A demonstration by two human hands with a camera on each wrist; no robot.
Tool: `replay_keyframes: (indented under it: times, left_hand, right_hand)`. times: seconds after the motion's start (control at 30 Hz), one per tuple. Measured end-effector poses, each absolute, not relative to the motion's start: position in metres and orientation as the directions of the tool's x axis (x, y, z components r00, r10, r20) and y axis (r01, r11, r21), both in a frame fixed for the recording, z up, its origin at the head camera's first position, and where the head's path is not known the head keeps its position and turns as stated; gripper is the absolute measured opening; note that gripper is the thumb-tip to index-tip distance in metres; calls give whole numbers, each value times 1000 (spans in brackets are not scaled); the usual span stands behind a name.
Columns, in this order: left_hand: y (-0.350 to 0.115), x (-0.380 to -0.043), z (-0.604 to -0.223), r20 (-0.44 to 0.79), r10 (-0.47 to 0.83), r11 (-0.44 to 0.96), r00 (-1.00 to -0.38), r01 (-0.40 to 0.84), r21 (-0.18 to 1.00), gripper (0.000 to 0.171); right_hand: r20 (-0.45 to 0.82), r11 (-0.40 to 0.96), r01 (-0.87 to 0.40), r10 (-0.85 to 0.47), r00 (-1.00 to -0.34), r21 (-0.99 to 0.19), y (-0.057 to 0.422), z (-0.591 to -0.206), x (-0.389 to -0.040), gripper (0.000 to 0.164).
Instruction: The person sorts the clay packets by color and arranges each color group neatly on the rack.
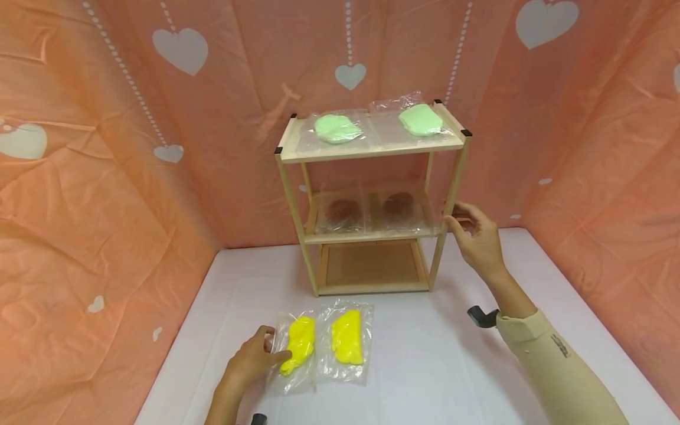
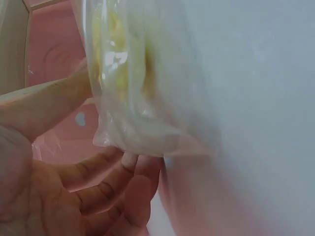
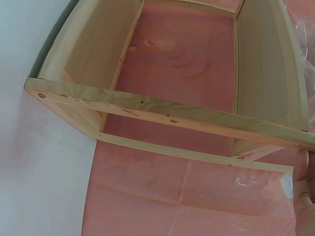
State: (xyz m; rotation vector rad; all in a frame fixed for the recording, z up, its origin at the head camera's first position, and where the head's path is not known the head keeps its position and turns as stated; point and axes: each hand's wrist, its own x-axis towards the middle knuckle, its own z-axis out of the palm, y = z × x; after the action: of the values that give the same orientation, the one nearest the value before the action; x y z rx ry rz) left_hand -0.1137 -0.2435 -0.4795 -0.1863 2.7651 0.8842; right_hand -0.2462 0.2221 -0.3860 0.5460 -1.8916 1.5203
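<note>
Sleeve print illegibly small, right hand mostly outside its wrist view

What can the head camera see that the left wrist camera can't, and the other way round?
Only the head view: two green lumps on the top shelf, two dark lumps on the middle one, and the right hand.

Only the left wrist view: the palm of the left hand.

Both: that hand, a yellow lump in a clear bag, the white table and the pink curtain.
</note>
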Motion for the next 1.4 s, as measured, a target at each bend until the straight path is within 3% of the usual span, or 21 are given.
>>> replay_keyframes:
  times: [0.33,0.7,1.03,1.4]
  left_hand:
    - [-238,-117,-483,-182,-11,746,-983,-129,654,82]
    - [-240,-118,-484,-215,0,724,-977,-148,674,85]
    - [-244,-115,-484,-172,65,675,-983,-84,733,96]
    - [-248,-114,-484,-119,91,608,-989,-39,793,92]
  right_hand:
    - [708,252,-673,77,-702,-695,222,-386,-247,31]
    - [691,254,-656,81,-718,-711,222,-385,-246,31]
    - [692,254,-657,78,-718,-710,222,-385,-246,32]
    - [698,245,-665,74,-713,-705,222,-384,-246,31]
